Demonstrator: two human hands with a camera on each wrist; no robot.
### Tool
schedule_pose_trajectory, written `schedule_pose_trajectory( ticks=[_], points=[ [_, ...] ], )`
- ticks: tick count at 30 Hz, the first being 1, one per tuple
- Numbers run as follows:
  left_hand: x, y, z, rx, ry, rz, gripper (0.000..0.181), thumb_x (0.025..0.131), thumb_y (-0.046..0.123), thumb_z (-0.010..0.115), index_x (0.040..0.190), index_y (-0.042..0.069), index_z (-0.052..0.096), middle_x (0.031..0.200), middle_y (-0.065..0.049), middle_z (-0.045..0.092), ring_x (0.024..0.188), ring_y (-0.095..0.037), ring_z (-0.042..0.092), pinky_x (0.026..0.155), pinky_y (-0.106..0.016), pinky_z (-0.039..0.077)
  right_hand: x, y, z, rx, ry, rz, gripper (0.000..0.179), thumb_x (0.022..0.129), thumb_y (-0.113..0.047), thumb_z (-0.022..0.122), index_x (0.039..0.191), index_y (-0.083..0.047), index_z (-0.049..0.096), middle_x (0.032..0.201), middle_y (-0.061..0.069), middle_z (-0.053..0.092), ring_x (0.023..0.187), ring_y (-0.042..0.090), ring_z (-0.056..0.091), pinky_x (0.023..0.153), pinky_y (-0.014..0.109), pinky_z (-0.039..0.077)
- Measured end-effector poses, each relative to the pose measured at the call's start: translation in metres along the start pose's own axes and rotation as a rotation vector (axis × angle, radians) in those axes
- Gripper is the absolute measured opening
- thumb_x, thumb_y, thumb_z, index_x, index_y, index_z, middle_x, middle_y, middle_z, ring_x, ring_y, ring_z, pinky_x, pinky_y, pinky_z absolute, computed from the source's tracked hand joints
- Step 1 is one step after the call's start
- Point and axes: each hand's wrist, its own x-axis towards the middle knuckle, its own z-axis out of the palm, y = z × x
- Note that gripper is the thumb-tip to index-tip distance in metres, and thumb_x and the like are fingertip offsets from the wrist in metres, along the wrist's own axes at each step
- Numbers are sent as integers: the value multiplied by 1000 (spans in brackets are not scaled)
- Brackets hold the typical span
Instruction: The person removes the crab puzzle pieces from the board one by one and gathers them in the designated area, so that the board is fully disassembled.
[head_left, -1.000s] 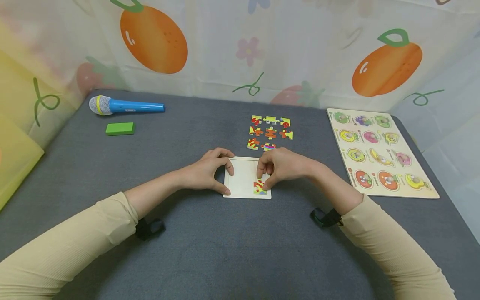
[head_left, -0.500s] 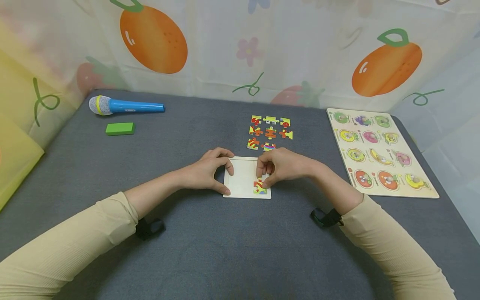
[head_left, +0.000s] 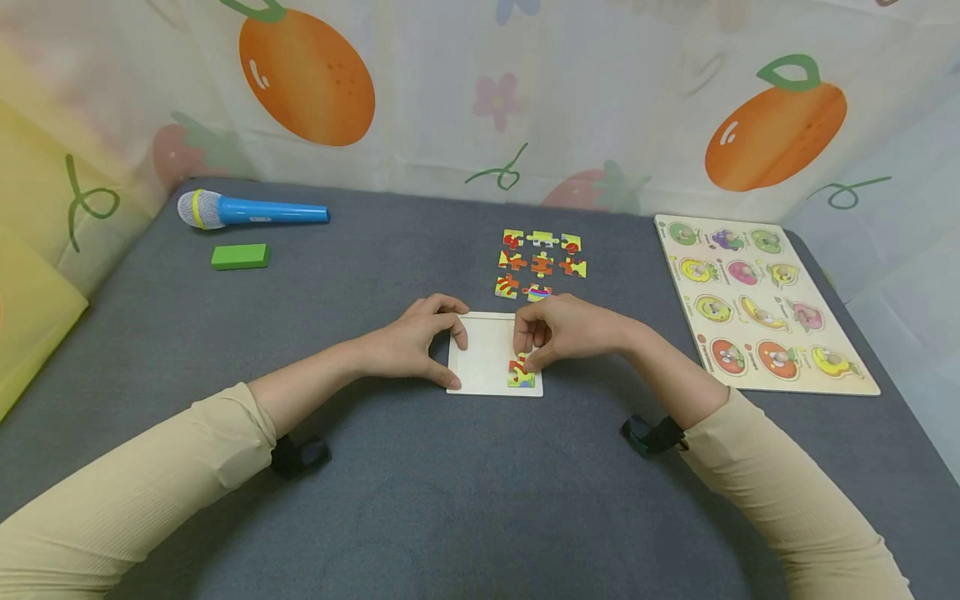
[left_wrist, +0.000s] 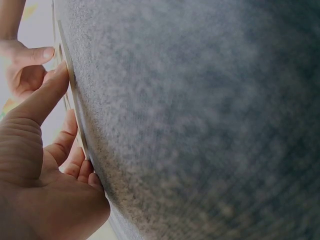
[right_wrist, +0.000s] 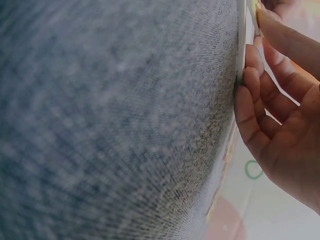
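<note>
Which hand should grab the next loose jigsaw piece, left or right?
Likely right. The right hand is nearest the loose pieces just beyond it, while the left hand grips the puzzle tray by its left edge.

Head looks down; wrists close, sharing tray (head_left: 480, 350).

Both forearms angled inward, left hand (head_left: 411, 342) and right hand (head_left: 564, 332) close together, fingers curled down, thumbs extended.
</note>
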Motion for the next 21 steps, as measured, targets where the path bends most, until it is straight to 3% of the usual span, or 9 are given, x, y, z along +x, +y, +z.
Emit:
schedule_pose_trajectory(
  ticks=[11,21],
  points=[
    [0,0,0,10,-3,7,39,72,23,88,98,14,62,151,-13,35,140,-35,29,114,-54,28,-1,-2,0,73,-31,-6,16,82,-14,78,91,-14,65,78,-2,71,71,11,62,67,25,47],
    [0,3,-1,10,-7,-10,38,72,22,88,98,13,62,151,-13,36,140,-34,30,115,-53,28,-2,-1,-2,128,-37,-15,16,85,-10,75,98,-14,66,84,0,73,77,14,66,73,29,51]
  ],
)
